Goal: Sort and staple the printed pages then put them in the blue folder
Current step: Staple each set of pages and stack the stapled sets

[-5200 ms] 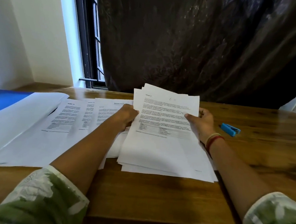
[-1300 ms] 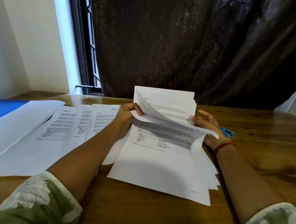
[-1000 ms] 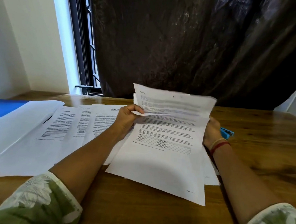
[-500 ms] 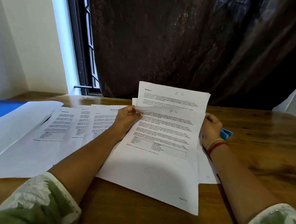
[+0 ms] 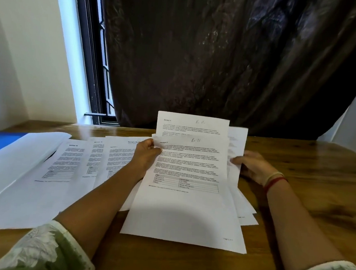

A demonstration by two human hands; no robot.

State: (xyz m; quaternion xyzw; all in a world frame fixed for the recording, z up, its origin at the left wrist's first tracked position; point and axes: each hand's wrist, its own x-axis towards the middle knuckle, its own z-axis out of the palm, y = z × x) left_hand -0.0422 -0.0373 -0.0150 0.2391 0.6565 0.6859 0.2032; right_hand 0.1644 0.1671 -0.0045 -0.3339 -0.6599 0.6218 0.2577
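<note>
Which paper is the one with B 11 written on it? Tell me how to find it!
Look at the wooden table, then the stack of pages between the two hands. It is the front sheet, pinched by the left hand, with "B 11" handwritten at its top.

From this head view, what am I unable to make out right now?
- Stapler: hidden in the head view, probably behind the right hand and held pages.
- Blue folder: mostly covered by white sheets, cut by the left edge.
- Body text on the pages: too small and blurred.
</note>
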